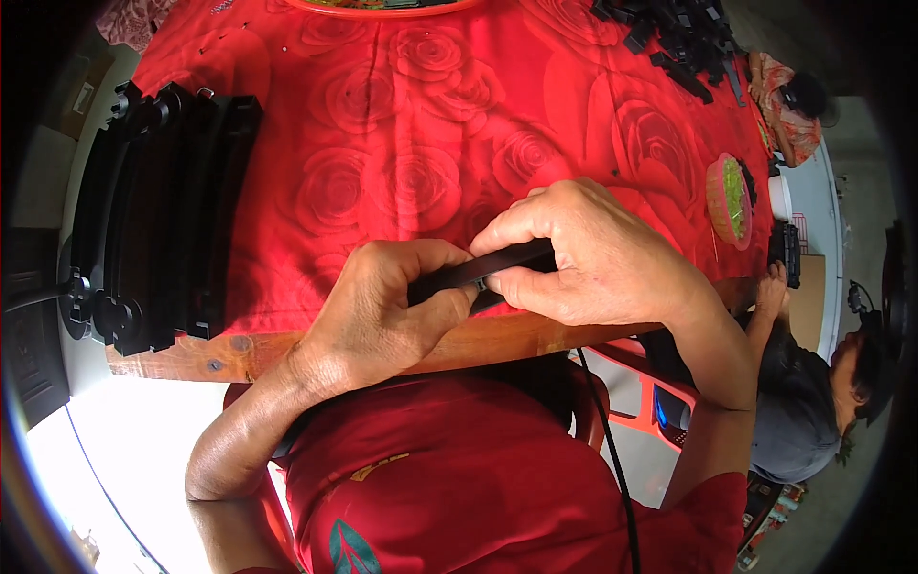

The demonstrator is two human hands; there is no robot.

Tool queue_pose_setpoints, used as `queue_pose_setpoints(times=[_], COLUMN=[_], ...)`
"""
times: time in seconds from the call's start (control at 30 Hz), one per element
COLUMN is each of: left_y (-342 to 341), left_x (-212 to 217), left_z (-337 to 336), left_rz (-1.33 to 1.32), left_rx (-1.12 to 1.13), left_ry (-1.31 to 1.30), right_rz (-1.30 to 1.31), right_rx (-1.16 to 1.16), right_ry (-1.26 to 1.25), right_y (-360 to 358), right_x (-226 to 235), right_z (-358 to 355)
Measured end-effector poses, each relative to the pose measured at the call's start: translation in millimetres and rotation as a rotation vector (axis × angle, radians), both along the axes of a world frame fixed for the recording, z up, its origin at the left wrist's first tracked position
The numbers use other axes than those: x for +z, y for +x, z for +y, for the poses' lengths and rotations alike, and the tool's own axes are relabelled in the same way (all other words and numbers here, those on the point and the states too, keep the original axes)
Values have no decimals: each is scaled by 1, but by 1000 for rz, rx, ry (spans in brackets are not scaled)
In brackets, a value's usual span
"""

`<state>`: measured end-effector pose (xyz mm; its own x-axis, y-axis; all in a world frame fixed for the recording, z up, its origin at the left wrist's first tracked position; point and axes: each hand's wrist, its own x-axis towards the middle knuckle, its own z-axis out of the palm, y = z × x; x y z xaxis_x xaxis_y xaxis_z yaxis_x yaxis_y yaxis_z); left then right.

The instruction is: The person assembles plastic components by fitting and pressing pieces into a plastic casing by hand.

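Note:
Both my hands hold one long black plastic bar [483, 267] over the near edge of the table. My left hand [382, 311] grips its left end from below. Over the bar's right end, my right hand [588, 253] closes with fingertips pinching it. Most of the bar is hidden by my fingers. Under my hands lies a red cloth with a rose pattern [402, 143] on a wooden tabletop [249, 352].
A stack of long black plastic parts [158, 215] lies at the table's left end. A heap of small black pieces [684, 38] sits far right, with a pink basket [732, 201] holding green bits. Another person [813, 383] sits at the right. A red tray rim [382, 10] shows far off.

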<state>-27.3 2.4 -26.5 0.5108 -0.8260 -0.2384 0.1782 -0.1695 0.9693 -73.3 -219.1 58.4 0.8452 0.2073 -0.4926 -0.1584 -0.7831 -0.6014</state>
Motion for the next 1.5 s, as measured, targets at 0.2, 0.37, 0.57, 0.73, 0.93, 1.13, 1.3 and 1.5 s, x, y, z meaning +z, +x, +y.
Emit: queue_pose_setpoints(times=[0.2,0.37,0.57,0.73,0.93,1.13,1.3,1.5], left_y=[0,-1,0,0,-1,0,-2,4], left_x=[5,-1,-1,3,1,-2,-4,-2], left_z=[0,-2,-1,-1,-1,-2,-1,3], left_rz=[-122,-34,38,20,17,53,172,60], left_rx=[-15,34,33,29,50,39,24,46], left_ry=[48,-47,-65,-32,-22,-36,-94,-45], right_rz=[-105,-95,51,-18,26,-250,-588,-790], right_rx=[36,20,-35,-1,-53,-43,106,54], right_ry=[-35,-19,2,40,29,155,88,-146], right_y=[-6,-5,3,1,3,-8,-12,-33], right_x=[-5,-3,11,4,14,-4,-2,11], right_z=[0,-1,4,1,8,0,0,-4])
